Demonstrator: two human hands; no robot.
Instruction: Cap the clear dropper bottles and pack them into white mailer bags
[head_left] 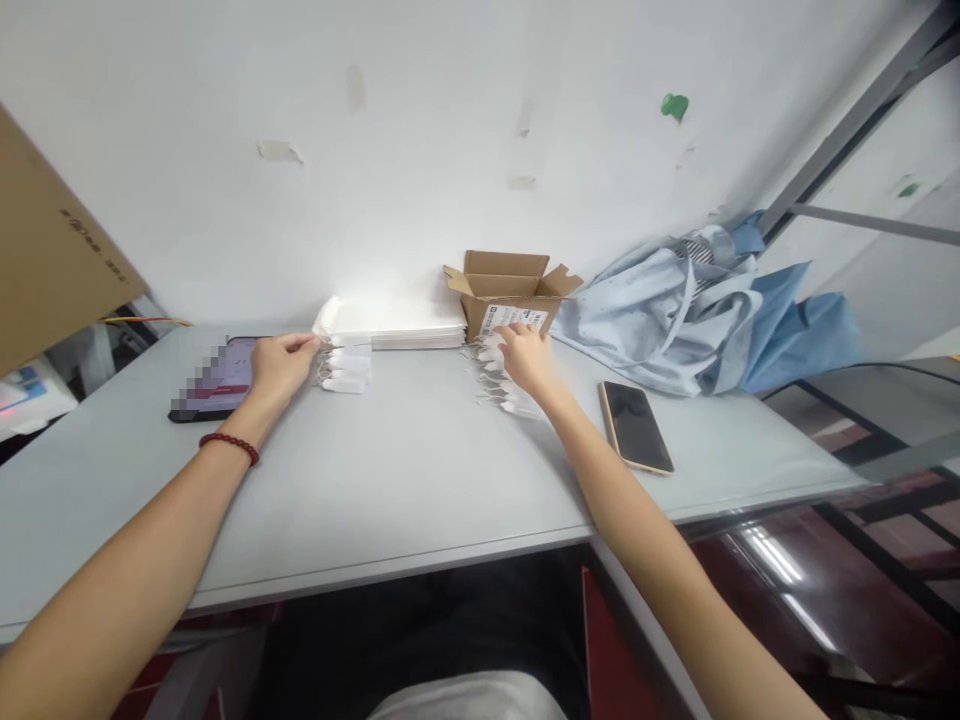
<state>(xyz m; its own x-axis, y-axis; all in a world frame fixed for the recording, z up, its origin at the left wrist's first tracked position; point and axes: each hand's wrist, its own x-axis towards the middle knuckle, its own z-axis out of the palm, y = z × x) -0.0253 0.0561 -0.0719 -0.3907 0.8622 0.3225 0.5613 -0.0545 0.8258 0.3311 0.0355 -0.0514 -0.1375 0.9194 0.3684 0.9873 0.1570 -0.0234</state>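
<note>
My left hand (279, 372) is closed in a pinch at the string end of the topmost tag in a short column of white hang tags (346, 366). Those tags lie on their sides, strings to the left, close to a stack of white sheets or flat packs (412, 325). Over a looser bunch of white tags (517, 398), my right hand (527, 357) has its fingers bent down onto the upper ones. The fingertips hide what lies between them. Loose strings stick out on the left of that bunch.
Behind the bunch stands an open brown cardboard box (510, 290) with a label. A phone (636, 427) lies at right, a tablet-like device (217, 380) at left. Light blue cloth bags (675, 310) lie heaped on the table (420, 480); a large carton (52, 240) juts in at left.
</note>
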